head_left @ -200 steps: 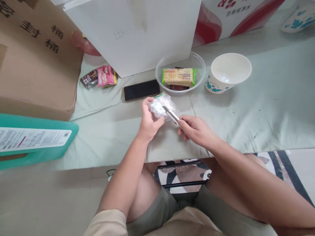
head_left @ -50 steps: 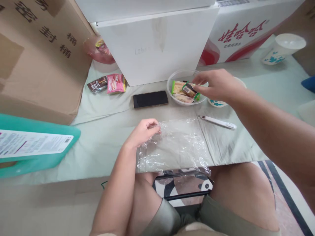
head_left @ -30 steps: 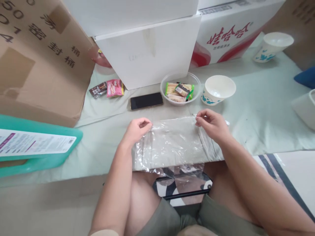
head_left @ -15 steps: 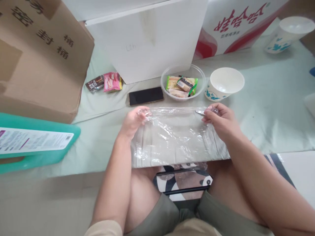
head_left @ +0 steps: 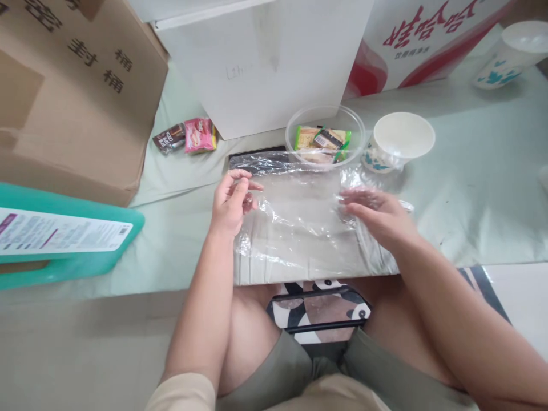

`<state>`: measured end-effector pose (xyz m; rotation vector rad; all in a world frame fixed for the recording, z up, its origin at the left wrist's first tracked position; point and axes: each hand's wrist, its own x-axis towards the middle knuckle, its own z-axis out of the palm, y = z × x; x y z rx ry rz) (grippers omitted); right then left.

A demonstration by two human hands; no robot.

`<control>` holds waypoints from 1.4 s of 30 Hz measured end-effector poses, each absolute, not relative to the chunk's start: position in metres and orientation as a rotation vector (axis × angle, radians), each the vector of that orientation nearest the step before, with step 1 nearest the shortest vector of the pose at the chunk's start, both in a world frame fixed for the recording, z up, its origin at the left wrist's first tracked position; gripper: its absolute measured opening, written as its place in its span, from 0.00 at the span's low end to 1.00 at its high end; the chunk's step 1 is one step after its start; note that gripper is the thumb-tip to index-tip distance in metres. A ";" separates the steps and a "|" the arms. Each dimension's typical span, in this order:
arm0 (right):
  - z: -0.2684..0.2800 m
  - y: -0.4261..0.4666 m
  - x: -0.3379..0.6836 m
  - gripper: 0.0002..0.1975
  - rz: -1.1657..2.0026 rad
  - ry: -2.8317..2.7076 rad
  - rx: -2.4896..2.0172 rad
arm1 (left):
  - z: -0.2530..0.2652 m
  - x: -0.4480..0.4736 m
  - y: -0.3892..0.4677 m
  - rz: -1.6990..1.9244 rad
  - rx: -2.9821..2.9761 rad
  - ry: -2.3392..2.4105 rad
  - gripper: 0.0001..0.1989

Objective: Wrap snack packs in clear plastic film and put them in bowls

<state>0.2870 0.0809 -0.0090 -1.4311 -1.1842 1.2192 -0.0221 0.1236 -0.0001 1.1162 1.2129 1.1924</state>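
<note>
A crinkled sheet of clear plastic film (head_left: 299,214) lies spread over the table's front edge, its far side covering part of a black phone (head_left: 257,161). At the film's left side is my left hand (head_left: 229,202), thumb and fingers closed loosely on the plastic. My right hand (head_left: 381,217) rests at the right side with fingers stretched out and slightly blurred, touching the film. Beside its knuckles shows a small pale, shiny thing (head_left: 406,206) that I cannot make out. Beyond the film stands a clear plastic bowl (head_left: 363,134) holding several wrapped snacks (head_left: 325,140).
A white paper cup (head_left: 402,137) with blue leaves is right of the bowl; another cup (head_left: 505,63) stands farther back. Snack packets (head_left: 200,136) lie left. A cardboard box (head_left: 77,125), green jug (head_left: 85,257), white box (head_left: 274,74) and red-white carton (head_left: 411,45) surround the table.
The film's far edge has spread away from me, over the phone. My right hand has let go of its pinch and its fingers have straightened. The view has shifted slightly.
</note>
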 end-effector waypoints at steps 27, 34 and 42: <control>-0.024 0.101 0.313 0.11 0.912 -0.939 -1.133 | 0.000 -0.029 0.128 1.115 1.054 1.151 0.05; -0.020 0.096 0.319 0.09 1.077 -0.993 -1.358 | -0.005 -0.024 0.132 1.103 1.067 1.218 0.13; -0.015 0.077 0.319 0.20 0.865 -1.555 -1.413 | -0.015 -0.029 0.130 0.982 1.232 1.271 0.27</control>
